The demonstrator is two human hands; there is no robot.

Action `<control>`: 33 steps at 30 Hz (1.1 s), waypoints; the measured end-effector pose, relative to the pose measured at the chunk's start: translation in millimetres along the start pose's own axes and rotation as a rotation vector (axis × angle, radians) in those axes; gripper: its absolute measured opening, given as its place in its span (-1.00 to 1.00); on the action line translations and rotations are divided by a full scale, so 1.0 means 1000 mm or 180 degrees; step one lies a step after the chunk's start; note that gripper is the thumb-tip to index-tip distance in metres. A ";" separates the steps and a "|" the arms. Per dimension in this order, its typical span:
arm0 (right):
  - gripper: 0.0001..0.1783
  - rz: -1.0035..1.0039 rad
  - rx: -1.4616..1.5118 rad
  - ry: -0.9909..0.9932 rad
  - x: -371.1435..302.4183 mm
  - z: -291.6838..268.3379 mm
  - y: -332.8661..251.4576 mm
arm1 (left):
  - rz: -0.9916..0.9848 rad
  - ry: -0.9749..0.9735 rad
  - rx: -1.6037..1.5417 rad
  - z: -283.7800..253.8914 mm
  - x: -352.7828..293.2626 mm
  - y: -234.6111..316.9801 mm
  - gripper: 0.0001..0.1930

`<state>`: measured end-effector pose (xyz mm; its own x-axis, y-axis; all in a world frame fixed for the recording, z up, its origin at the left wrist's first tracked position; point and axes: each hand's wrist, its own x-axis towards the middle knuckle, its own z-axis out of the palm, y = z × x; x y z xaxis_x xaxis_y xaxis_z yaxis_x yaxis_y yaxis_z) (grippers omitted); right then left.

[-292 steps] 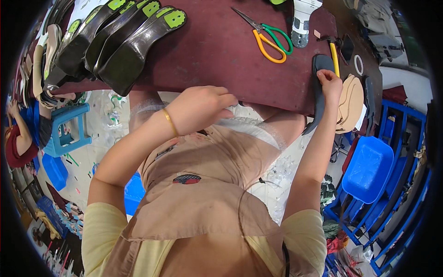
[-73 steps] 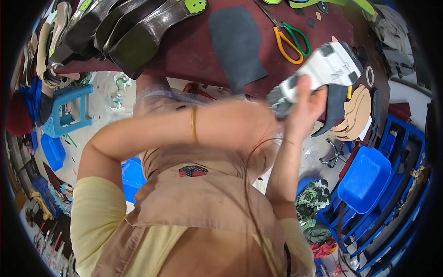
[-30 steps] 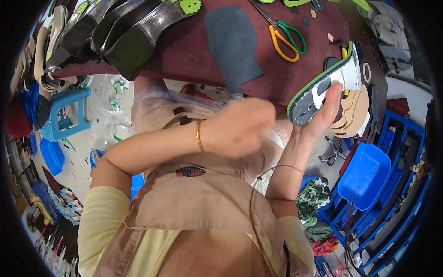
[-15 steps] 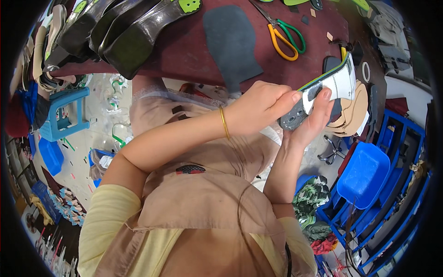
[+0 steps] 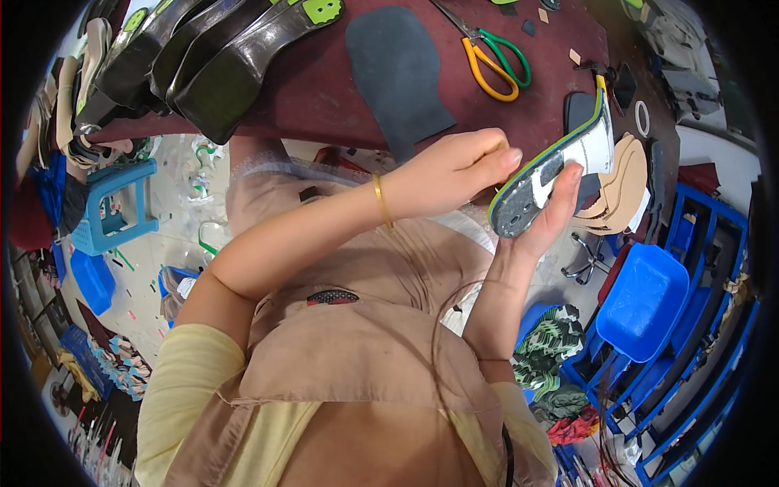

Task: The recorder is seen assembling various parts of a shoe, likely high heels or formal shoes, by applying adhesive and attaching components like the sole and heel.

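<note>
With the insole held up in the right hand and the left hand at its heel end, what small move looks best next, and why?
Probably pinch the heel edge of the insole with the left hand. Its fingertips sit right at that rim, while the right hand only props the insole from beneath, tilted up off the dark red table.

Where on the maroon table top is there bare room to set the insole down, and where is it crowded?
Bare maroon table shows between the row of black insoles and the dark grey sole piece, and a smaller strip between that piece and the scissors. The right end is crowded: tan cut-outs, dark pieces, scraps.
</note>
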<state>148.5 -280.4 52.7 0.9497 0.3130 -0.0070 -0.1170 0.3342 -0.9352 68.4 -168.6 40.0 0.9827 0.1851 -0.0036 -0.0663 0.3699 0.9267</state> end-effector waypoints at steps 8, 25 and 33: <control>-0.67 0.0172 -0.0141 0.0182 -0.001 0.008 0.002 | -0.0180 -0.0577 -0.0589 -0.007 -0.018 -0.006 -0.77; -0.65 -0.1094 -0.0743 0.0221 0.010 -0.013 -0.005 | 0.1095 0.0940 0.1286 0.008 -0.021 0.002 -0.86; -0.68 -0.1323 -0.1180 0.0207 0.004 -0.007 -0.003 | 0.1061 0.0693 0.2057 0.003 -0.017 0.003 -0.89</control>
<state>154.2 -286.2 52.8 0.9115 0.1623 0.3780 0.3698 0.0793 -0.9257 52.4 -173.1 44.1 0.8677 0.3939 0.3033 -0.1736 -0.3317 0.9273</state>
